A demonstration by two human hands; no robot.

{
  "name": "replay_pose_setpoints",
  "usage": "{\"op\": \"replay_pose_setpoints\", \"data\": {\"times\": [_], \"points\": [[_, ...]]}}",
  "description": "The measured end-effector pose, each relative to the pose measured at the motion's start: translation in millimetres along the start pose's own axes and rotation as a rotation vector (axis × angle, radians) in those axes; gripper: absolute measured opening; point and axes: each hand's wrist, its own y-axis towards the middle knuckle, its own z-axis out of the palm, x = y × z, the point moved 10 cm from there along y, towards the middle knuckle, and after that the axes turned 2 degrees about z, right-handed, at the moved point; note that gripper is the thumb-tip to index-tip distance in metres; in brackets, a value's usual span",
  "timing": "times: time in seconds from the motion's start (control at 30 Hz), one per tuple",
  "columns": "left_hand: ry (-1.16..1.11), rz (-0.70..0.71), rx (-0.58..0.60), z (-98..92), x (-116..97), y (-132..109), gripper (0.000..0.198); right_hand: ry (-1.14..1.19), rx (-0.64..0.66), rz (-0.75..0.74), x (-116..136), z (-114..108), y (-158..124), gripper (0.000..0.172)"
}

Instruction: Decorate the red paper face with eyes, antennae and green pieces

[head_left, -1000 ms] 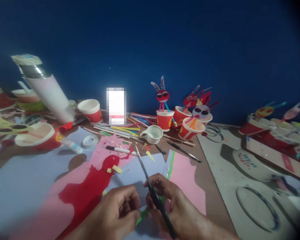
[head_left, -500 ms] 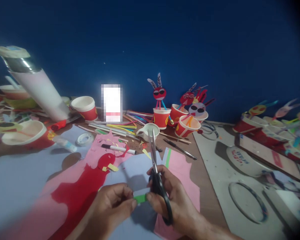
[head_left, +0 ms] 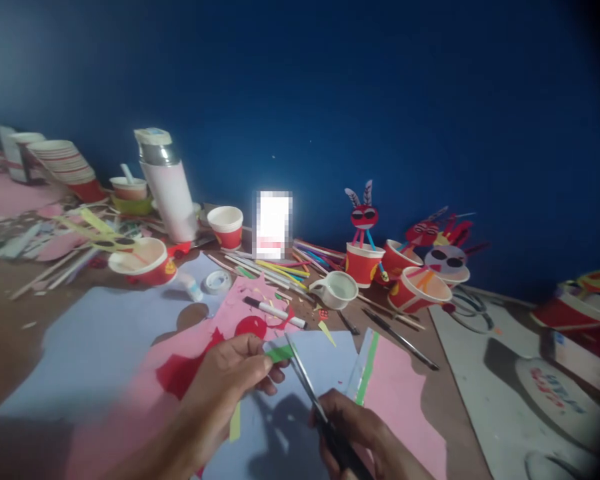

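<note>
The left hand [head_left: 224, 377] is raised and pinches a small green paper strip [head_left: 279, 353] between thumb and fingers, holding it higher and farther forward than half a second ago. The right hand [head_left: 356, 435] sits lower, curled closed around the black handles of the scissors [head_left: 327, 419]. The blades, spread wide in the earlier view, now look nearly closed, and their tips point up just beside the strip without clearly touching it. A yellow-green paper strip [head_left: 235, 421] hangs below the left hand.

Under the hands lies a pale blue sheet [head_left: 305, 353], with a pink sheet [head_left: 400, 420] to its right. A red cut-out [head_left: 181, 373] lies on pink paper to the left. Farther on are a black-capped marker [head_left: 275, 312], a tape roll [head_left: 217, 281], and red paper cups [head_left: 364, 265] topped with paper figures. The view has swung left, bringing a white thermos [head_left: 167, 187] nearer the middle, upright against the blue wall [head_left: 330, 100].
</note>
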Motion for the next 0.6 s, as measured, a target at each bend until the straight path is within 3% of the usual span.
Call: {"op": "replay_pose_setpoints", "data": {"times": [0.13, 0.27, 0.6], "points": [[0.069, -0.025, 0.063, 3.6, 3, 0, 0.009, -0.016, 0.088, 0.023, -5, 6, 2, 0.065], [0.123, -0.029, 0.125, 8.1, 7, -2, 0.011, 0.030, 0.064, 0.044, -8, 6, 2, 0.070], [0.159, -0.109, 0.095, 11.8, 16, -2, 0.008, 0.004, 0.080, -0.003, -12, 8, 6, 0.066]]}}
